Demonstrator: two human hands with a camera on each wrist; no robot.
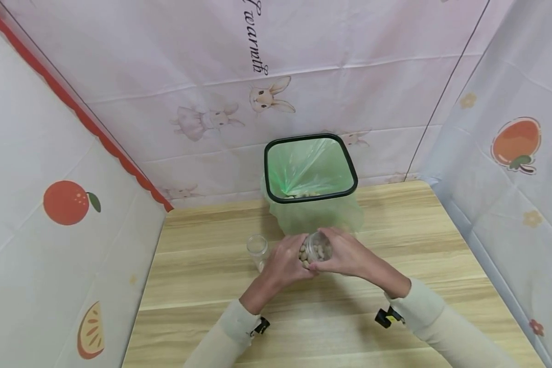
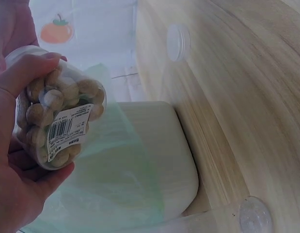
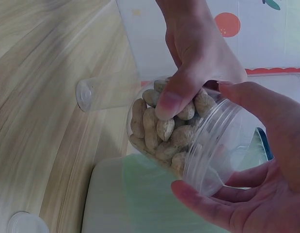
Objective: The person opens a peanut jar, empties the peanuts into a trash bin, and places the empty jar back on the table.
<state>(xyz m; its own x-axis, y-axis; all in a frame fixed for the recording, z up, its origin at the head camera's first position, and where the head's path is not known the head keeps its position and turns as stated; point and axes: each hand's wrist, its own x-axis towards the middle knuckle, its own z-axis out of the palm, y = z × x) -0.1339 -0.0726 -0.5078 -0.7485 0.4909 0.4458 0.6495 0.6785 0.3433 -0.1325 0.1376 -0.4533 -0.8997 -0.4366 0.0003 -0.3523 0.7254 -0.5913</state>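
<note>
A clear plastic jar of peanuts (image 3: 159, 131) is held tilted between both hands, in front of the bin. My left hand (image 1: 285, 259) grips its body, thumb across the side; a barcode label (image 2: 69, 128) shows there in the left wrist view. My right hand (image 1: 345, 253) curls round the threaded mouth end, thumb on one side and fingers on the other. Whether a clear lid sits on that end, I cannot tell. Beside the left hand stands a second clear jar (image 1: 257, 245), taller and narrow, partly hidden by that hand.
A bin with a black rim (image 1: 311, 199) and green bag liner (image 1: 303, 217) stands at the table's back, peanuts (image 1: 301, 195) inside. A round clear lid (image 2: 178, 42) lies on the wooden table (image 1: 202, 286). Printed cloth walls (image 1: 211, 168) enclose the back and sides.
</note>
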